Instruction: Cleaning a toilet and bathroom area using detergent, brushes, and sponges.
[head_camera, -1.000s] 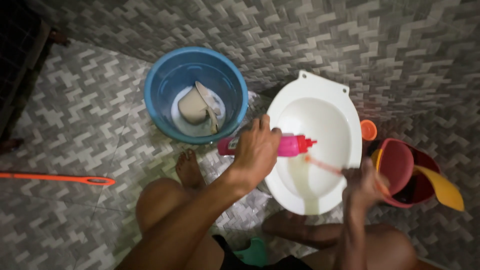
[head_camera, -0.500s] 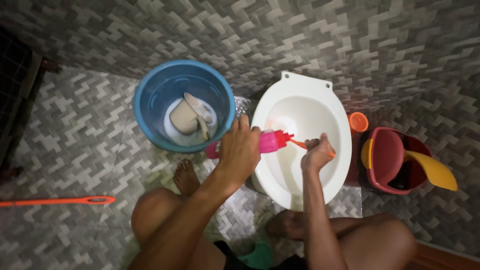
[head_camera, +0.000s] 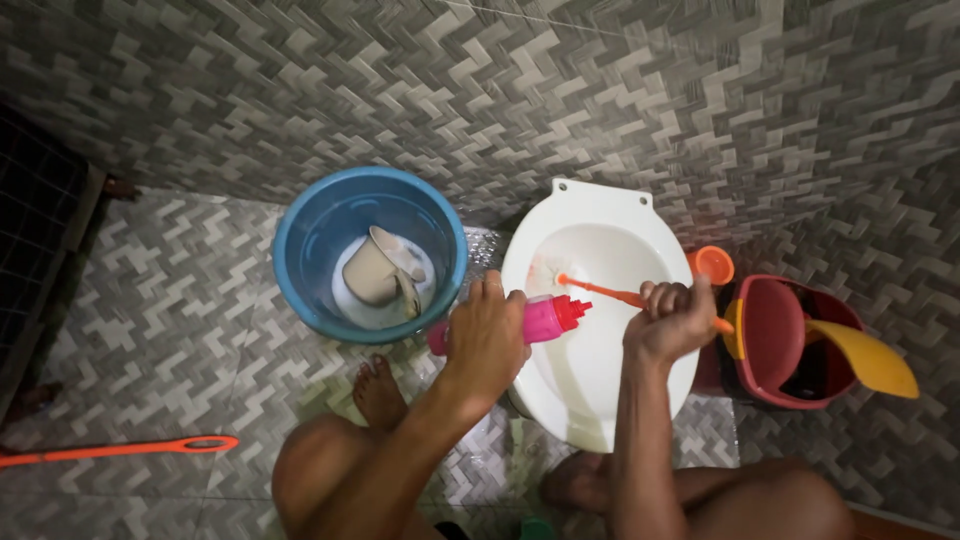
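- Head view, looking down: the left hand (head_camera: 487, 335) is clenched around a pink squeeze bottle (head_camera: 545, 319), which lies roughly level with its red cap pointing right over the near rim of the white toilet bowl (head_camera: 600, 395).
- Right hand (head_camera: 672, 320) is closed in a fist on the orange handle of a brush (head_camera: 610, 292); the handle runs up and to the left from the fist, and its pale bristled head sits inside the bowl against the far left wall.
- Both hands are over the bowl, near each other but not touching; the bottle's cap sits just below the brush handle.
- Left of the bowl and just beside it stands a blue bucket (head_camera: 300, 270) with a beige dipper (head_camera: 380, 270) tilted inside it on a pale bottom.
- Right of the bowl, a small orange cup (head_camera: 713, 264) stands at the rim, and beyond it a dark red bucket (head_camera: 775, 335) holds a yellow scoop (head_camera: 865, 355) that sticks out to the right.
- A bare foot (head_camera: 378, 392) rests on the grey zigzag-tiled floor (head_camera: 170, 340) below the blue bucket; the person's knees fill the bottom edge.
- An orange stick with a loop end (head_camera: 130, 450) lies on the floor at far left, well apart from everything else.
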